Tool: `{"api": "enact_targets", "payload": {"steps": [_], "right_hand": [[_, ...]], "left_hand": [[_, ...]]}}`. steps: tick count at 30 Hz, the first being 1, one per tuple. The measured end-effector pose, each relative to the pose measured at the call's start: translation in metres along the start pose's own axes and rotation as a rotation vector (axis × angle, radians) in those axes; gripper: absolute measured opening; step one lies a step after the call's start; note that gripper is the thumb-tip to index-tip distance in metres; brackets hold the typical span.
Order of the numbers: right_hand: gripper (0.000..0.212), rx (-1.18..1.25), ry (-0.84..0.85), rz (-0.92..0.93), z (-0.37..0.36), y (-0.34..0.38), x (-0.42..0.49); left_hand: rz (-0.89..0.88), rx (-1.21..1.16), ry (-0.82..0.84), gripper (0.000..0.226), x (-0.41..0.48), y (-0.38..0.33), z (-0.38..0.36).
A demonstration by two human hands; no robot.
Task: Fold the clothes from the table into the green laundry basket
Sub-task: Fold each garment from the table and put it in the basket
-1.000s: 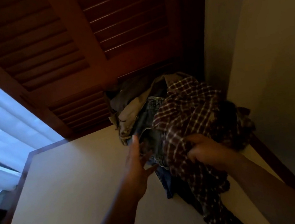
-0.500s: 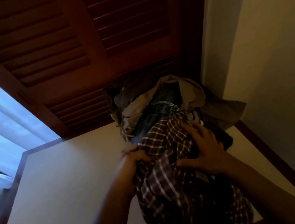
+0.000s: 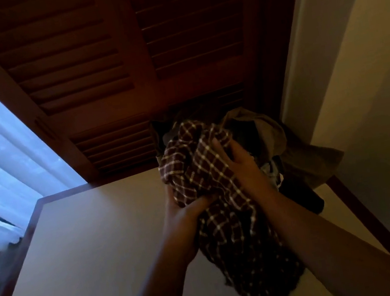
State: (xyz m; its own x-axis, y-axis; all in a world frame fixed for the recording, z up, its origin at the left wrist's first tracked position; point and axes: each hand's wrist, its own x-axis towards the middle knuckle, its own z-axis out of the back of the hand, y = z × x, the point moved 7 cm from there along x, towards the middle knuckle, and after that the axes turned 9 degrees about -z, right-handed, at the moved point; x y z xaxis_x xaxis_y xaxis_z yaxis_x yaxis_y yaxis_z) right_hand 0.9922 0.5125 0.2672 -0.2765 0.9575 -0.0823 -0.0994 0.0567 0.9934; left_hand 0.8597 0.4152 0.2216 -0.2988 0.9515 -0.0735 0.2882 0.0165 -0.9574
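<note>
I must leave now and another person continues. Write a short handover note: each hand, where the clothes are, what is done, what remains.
Left hand: closed on the plaid shirt from below.
Right hand: closed on the same shirt from above; both hold it bunched, its tail hanging toward the table.
Pile of clothes: at the table's far right corner, against the louvred doors.
Green basket: not in view.
Done: shirt picked out of the pile; nothing folded yet.
Left: fold this shirt, then the rest, and put all in the basket.

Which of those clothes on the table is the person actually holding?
The dark red checked shirt. Both the left hand and right hand grip it, while the olive garment lies untouched in the pile behind.
</note>
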Motion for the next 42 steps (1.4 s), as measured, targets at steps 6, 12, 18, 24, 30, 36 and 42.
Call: {"api": "enact_targets", "payload": {"steps": [6, 12, 18, 24, 30, 36, 42], "right_hand": [[0.062, -0.795, -0.093, 0.047, 0.042, -0.025, 0.118], [0.054, -1.321, 0.06, -0.097, 0.022, -0.056, 0.156], [0.017, -0.751, 0.083, 0.163, -0.042, -0.032, 0.093], [0.061, -0.186, 0.51, -0.219, -0.133, -0.064, -0.021], [0.023, 0.022, 0.747, -0.19, -0.185, -0.028, -0.109], [0.033, -0.461, 0.738, 0.121, -0.229, -0.008, -0.142], [0.061, -0.83, 0.066, 0.175, -0.204, -0.041, -0.045]], "left_hand": [[-0.121, 0.211, -0.254, 0.074, 0.033, 0.0, 0.014], [-0.135, 0.225, -0.435, 0.077, 0.012, 0.011, 0.052], [-0.202, 0.279, -0.564, 0.071, -0.023, 0.009, 0.108], [-0.218, 0.388, -0.742, 0.06, -0.066, 0.006, 0.156], [-0.209, 0.428, -0.783, 0.061, -0.116, 0.0, 0.21], [-0.211, 0.442, -0.713, 0.061, -0.15, -0.001, 0.242], [-0.163, 0.441, -0.744, 0.064, -0.174, 0.008, 0.271]]}}
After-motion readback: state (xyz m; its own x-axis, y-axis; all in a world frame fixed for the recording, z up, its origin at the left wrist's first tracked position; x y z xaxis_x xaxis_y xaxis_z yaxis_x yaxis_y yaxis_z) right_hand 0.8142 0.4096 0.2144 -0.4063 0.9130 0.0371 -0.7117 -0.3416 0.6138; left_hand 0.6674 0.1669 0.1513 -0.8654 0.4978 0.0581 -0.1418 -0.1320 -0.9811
